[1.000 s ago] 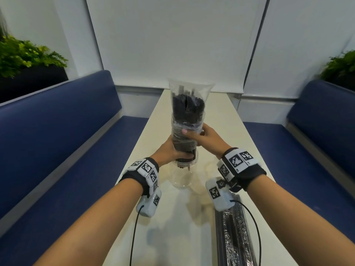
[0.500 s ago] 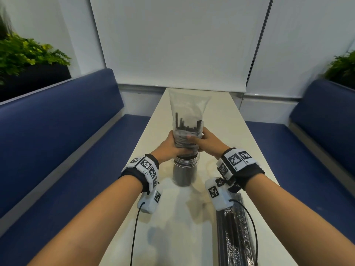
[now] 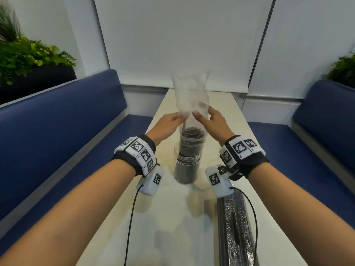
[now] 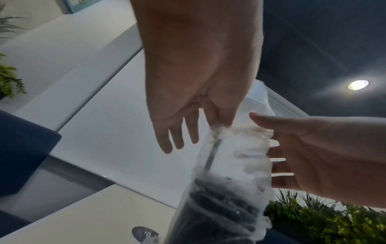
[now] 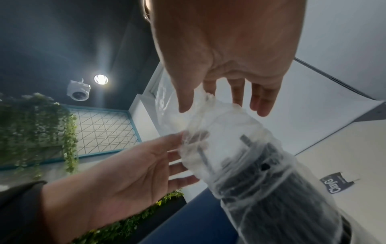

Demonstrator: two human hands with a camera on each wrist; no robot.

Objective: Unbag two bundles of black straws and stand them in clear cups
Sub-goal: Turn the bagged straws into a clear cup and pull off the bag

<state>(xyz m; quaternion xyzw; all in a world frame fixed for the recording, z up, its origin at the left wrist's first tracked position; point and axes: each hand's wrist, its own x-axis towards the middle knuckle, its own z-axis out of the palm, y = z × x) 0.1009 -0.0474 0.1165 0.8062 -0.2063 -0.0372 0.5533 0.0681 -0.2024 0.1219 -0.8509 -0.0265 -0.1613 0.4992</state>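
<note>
On the worktop (image 3: 171, 217), both hands pinched the thin, slippery bag (image 3: 190, 96) above the straws (image 3: 189, 150); best gripped high.

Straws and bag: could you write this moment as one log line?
step: peel bag off | straws: standing in clear cup | plastic bag: pinched by left hand and right hand | second bundle: still bagged

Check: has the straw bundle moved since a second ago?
Yes. The straw bundle dropped from above the clear cup to inside it on the table; the bag still sheathes its top.
</note>
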